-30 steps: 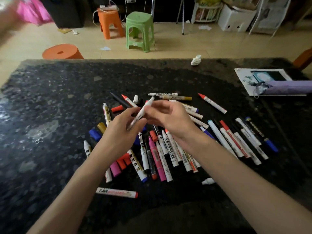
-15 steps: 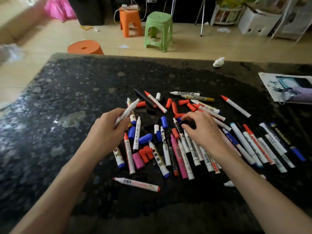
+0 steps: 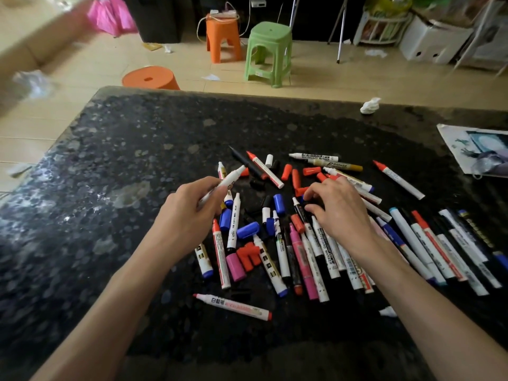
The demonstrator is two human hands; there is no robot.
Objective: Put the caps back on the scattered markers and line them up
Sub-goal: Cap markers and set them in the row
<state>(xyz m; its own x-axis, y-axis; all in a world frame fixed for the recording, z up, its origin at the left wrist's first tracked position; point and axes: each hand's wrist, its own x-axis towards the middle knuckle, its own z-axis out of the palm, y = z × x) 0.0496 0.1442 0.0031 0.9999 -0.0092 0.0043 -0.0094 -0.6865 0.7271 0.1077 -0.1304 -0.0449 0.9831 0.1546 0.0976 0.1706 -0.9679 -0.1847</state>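
A heap of several uncapped markers and loose caps lies mid-table on the black speckled table (image 3: 115, 204). My left hand (image 3: 189, 213) grips a white marker (image 3: 232, 178), its tip pointing up and to the right. My right hand (image 3: 338, 213) hovers over the pile with fingers spread and bent, its fingertips near loose red caps (image 3: 295, 178) and a black-tipped marker (image 3: 299, 211). I cannot tell whether it pinches anything. Blue caps (image 3: 278, 204) lie between the hands. A row of several markers (image 3: 428, 243) lies side by side to the right.
A single red marker (image 3: 233, 306) lies apart near the front. A printed sheet (image 3: 475, 149) sits at the right edge and a crumpled white tissue (image 3: 369, 106) at the back. Orange and green stools (image 3: 268, 50) stand on the floor beyond.
Both hands held the white marker raised together; my right hand let go and dropped onto the pile, while my left hand keeps the marker.
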